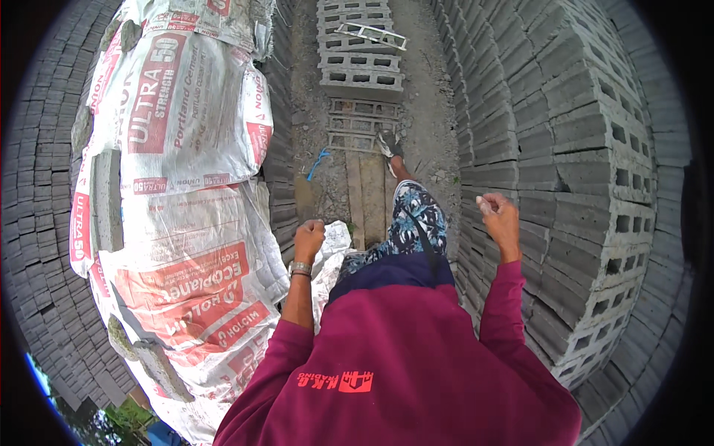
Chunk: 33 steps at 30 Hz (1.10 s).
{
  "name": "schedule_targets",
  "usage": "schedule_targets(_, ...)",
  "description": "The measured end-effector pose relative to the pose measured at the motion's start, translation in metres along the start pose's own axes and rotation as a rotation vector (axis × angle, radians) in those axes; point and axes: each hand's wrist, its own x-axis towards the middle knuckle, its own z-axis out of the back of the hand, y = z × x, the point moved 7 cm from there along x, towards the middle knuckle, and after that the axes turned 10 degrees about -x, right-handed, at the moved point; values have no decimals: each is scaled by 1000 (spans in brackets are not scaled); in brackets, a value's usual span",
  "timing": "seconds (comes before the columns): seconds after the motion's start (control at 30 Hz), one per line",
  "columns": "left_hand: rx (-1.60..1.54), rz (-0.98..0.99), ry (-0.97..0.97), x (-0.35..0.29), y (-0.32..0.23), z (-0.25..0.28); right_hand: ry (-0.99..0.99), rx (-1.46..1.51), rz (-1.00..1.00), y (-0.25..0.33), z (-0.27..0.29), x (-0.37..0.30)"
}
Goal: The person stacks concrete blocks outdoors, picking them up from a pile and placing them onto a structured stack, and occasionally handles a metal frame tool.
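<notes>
My left hand (309, 241) hangs in a loose fist beside the sack-covered stack, with bands round its wrist. Nothing shows sticking out of it. My right hand (497, 214) is raised near the block wall, its fingers curled in and no object visible in them. Both hands seem apart from the things around them. The nearest thing to the left hand is a white cement sack (201, 275) with red print. Nearest the right hand is the tall wall of grey hollow concrete blocks (550, 186).
Ahead, a row of hollow blocks (363, 85) lies along the narrow dirt aisle, with a pale metal frame (372, 36) on top. Wooden planks (366, 189) lie on the ground by my foot (388, 143). A blue strip (317, 163) is left of them. Loose blocks (106, 201) weigh down the sacks.
</notes>
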Motion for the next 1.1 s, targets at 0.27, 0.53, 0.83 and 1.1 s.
schedule_targets(0.27, 348, 32, 36, 208, -54, -72, 328, -114, -133, -54, -232, 298)
schedule_targets(0.53, 519, -10, -58, 547, -124, -142, 346, -82, -241, -37, -420, 550)
schedule_targets(0.83, 522, -11, -96, 747, -129, -179, 303, 113, -485, -48, -523, 622)
schedule_targets(1.1, 588, 121, -116, 749, -110, -168, 235, 47, -451, -47, -511, 624)
